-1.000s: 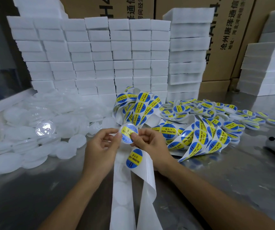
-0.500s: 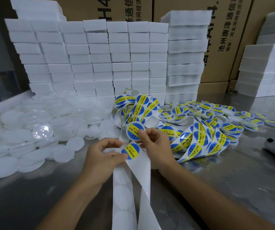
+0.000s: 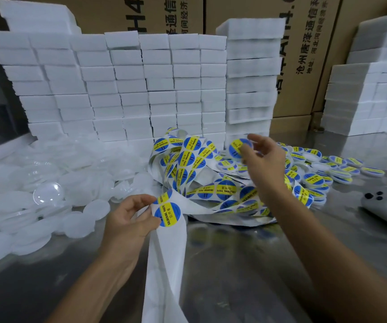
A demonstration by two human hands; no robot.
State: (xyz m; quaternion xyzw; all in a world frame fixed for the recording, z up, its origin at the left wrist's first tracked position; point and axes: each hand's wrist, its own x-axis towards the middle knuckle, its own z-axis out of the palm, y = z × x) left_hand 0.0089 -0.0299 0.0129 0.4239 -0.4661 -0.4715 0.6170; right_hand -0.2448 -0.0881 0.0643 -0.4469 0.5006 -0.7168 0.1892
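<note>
As you hold it, sticker strip (image 3: 169, 252): pinched between the thumb and fingers of your left hand (image 3: 127, 220), hanging from them toward you.
Sticker (image 3: 167, 214): blue and yellow, on the strip at your left fingertips.
Right hand (image 3: 263, 159): raised, well apart from your left; its fingers grasp a labelled lid (image 3: 239, 148) by the edge.
Lid heap (image 3: 316, 173): on the worktop (image 3: 234, 264), beneath and beyond your right fingers.
Clear lids (image 3: 36, 201): piled outward of your left fingers.
Foam blocks (image 3: 141, 89): stacked beyond both hands.
</note>
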